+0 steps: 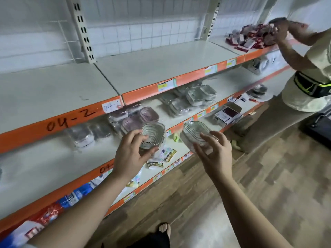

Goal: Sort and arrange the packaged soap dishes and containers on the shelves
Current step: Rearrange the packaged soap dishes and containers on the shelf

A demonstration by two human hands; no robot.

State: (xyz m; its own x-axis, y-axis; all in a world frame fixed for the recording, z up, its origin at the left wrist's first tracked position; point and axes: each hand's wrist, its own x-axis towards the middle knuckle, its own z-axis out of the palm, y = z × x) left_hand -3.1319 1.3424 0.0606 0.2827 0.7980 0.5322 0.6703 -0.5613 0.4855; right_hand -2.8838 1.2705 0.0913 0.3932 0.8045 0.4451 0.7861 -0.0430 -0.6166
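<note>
Head view: left hand (129, 154) fingers (133, 136) curl round dish (154, 136); right hand (213, 154) grips second dish (194, 134). Mid-sort. Next, probably: set both by stack (199, 95) on shelf (35, 169).

light: dim, even indoor | blur: soft throughout; motion smear at right | edges: wide-angle bowing

A clear ribbed soap dish (152, 136), plastic-wrapped, tilts in the left hand (129, 154). A second clear dish (195, 135) sits in the right hand (215, 153). Purple packaged dishes (141, 117) lie just beyond the left.
</note>
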